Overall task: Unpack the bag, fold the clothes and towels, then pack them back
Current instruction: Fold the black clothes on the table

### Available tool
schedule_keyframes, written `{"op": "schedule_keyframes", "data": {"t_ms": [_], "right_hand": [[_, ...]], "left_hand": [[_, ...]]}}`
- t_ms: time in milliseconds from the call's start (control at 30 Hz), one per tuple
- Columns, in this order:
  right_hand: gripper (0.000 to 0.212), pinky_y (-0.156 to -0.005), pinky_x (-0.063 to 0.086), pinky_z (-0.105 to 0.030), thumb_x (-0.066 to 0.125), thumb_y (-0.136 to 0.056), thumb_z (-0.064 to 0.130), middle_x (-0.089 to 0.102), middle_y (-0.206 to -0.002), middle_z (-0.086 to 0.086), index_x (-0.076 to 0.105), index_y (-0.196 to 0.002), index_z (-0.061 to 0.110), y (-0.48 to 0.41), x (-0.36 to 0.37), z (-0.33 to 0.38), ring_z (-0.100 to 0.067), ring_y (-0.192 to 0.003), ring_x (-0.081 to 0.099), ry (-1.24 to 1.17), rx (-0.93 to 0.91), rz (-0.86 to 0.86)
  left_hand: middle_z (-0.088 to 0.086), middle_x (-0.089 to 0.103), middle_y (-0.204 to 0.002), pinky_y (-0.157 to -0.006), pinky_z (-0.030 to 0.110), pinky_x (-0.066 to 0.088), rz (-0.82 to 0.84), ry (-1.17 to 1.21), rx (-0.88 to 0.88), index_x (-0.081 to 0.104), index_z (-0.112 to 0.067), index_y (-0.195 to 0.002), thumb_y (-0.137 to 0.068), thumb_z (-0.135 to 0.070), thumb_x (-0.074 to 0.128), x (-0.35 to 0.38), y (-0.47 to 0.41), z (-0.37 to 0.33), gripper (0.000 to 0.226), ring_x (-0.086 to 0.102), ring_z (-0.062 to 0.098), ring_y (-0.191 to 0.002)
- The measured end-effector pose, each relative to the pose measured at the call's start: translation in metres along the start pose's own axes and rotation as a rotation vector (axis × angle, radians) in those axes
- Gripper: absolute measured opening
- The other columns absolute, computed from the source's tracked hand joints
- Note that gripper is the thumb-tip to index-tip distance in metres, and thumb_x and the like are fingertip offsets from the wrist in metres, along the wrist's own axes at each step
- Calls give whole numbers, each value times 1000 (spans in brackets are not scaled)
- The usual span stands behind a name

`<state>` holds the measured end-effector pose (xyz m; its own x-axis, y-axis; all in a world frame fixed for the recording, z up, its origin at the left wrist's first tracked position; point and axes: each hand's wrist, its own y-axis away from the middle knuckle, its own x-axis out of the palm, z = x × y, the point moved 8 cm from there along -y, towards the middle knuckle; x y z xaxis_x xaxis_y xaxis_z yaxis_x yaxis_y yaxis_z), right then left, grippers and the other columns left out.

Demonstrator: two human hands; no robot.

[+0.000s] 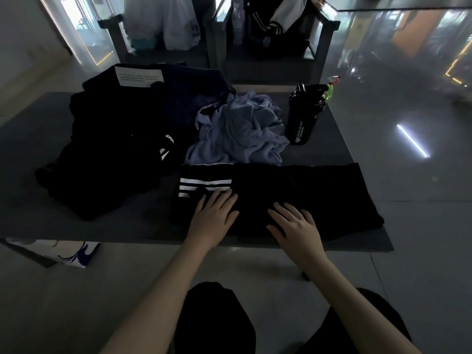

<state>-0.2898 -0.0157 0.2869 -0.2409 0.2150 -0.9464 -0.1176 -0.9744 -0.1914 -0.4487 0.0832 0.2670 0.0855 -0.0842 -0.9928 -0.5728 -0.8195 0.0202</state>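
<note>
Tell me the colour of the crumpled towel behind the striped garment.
Light lavender-blue, the crumpled towel shows best in the head view, lying unfolded on the table.

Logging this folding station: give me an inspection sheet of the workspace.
Surface: dark grey low table, mostly covered by clothes.
Job's things: black striped garment flat at near edge; lavender cloth crumpled mid-table; black clothes pile at left.
Clutter: black shaker bottle and green spray bottle, far right corner.
Hands: left hand and right hand flat on the striped garment, fingers straight.
Cables: nothing seen.
Surroundings: chairs with bags and a jacket behind; printed bag on floor.
</note>
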Motion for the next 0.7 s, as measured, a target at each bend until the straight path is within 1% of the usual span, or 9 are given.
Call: {"op": "schedule_keyframes", "data": {"t_ms": [67, 133, 200, 300, 400, 467, 567, 633, 700], "right_hand": [[35, -95, 44, -46, 67, -86, 33, 62, -128, -2, 67, -118, 18, 3, -4, 4, -25, -121, 56, 3, 5, -26], [34, -95, 44, -45, 65, -88, 32, 62, -129, -1, 66, -119, 18, 5, -6, 7, -25, -121, 56, 7, 19, -23], [38, -104, 35, -42, 52, -95, 34, 51, -141, 2, 56, -131, 22, 4, -2, 8, -21, -132, 44, 9, 11, 50], [46, -115, 14, -39, 34, -101, 36, 27, -155, 6, 33, -146, 26, 9, 3, -2, -15, -144, 19, 27, 11, 134], [48, -115, -1, -49, 33, -101, 36, 18, -158, 3, 29, -147, 26, 23, -20, -36, -17, -147, 9, 82, 194, 46], [47, -113, -6, -53, 30, -101, 40, 18, -158, 4, 30, -146, 27, 34, -30, -70, -19, -147, 5, 73, 320, 86], [46, -116, -3, -49, 30, -101, 41, 22, -157, 4, 35, -144, 27, 44, -38, -101, -17, -146, 10, 30, 322, 149], [46, -117, 6, -46, 34, -101, 39, 24, -157, -1, 38, -143, 22, 48, -57, -113, -19, -145, 17, -34, 376, -8], [49, -114, 16, -46, 38, -100, 36, 23, -156, -10, 36, -144, 15, 53, -74, -128, -27, -142, 21, -72, 527, -155]], "left_hand": [[-10, 20, -157, -117, 41, 5, -67, -75, -46, 25, -27, -149, -102, -44, 25, -10, 10, -2, 51, 10, 14, -146], [-8, 23, -157, -116, 44, 5, -125, -69, -67, 29, -25, -149, -102, -42, 28, -19, 18, -12, 50, 11, 16, -146], [-10, 19, -158, -116, 43, 2, -134, 22, -41, 26, -27, -149, -101, -43, 27, -24, 19, -32, 51, 8, 16, -147], [-12, 10, -159, -116, 42, 0, -21, 96, -22, 18, -30, -151, -101, -47, 22, -14, 12, -57, 53, 3, 15, -147], [-12, 8, -160, -117, 43, 4, 69, 43, -50, 14, -31, -151, -101, -46, 24, 2, 14, -59, 54, 3, 16, -147], [-12, 10, -159, -117, 43, 5, 63, 0, -59, 16, -31, -151, -101, -45, 24, 6, 17, -56, 53, 4, 16, -147], [-10, 12, -159, -116, 47, 5, 24, -50, -83, 19, -29, -151, -101, -44, 24, 1, 13, -60, 52, 5, 18, -147], [-7, 11, -160, -115, 48, 5, -44, -110, -46, 18, -27, -151, -100, -44, 23, -7, 5, -78, 54, 5, 20, -147], [-6, 7, -160, -116, 48, 5, -33, -116, 20, 15, -28, -152, -100, -45, 22, -5, -3, -100, 55, 4, 21, -147]]}}
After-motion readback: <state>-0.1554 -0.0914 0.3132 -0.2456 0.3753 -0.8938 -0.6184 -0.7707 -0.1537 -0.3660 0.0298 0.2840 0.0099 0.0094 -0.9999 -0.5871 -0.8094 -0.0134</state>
